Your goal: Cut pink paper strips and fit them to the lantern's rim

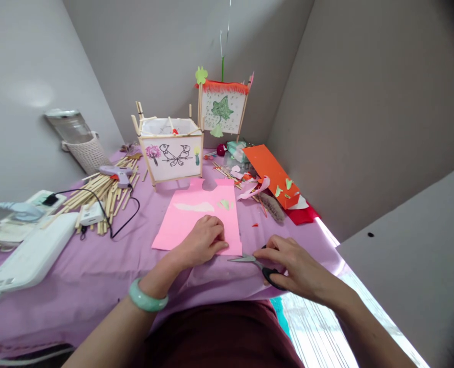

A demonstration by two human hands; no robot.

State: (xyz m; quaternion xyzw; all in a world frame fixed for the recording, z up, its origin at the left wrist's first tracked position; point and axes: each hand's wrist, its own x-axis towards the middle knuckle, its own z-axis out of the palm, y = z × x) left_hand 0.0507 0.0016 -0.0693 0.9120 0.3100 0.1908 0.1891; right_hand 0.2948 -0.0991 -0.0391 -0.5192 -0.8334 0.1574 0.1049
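Note:
My right hand (284, 263) grips a pair of scissors (252, 259) with black handles near the table's front edge. Their blades point left, just below the lower right corner of a sheet of pink paper (184, 227). On that sheet rests my left hand (207, 237), its fingers curled together; what lies in them, if anything, is hidden. A pale paper strip (194, 206) and some light green paper scraps (224, 204) lie on the pink sheet. The sheet's far edge has a curved notch cut out.
A stick-framed lantern with bird drawings (173, 153) stands behind the pink paper. Another hangs at the back (222, 110). Left are wooden sticks (92, 197), a glue gun (117, 174) and a white power strip (31, 258). Orange paper (270, 171) and scraps lie right.

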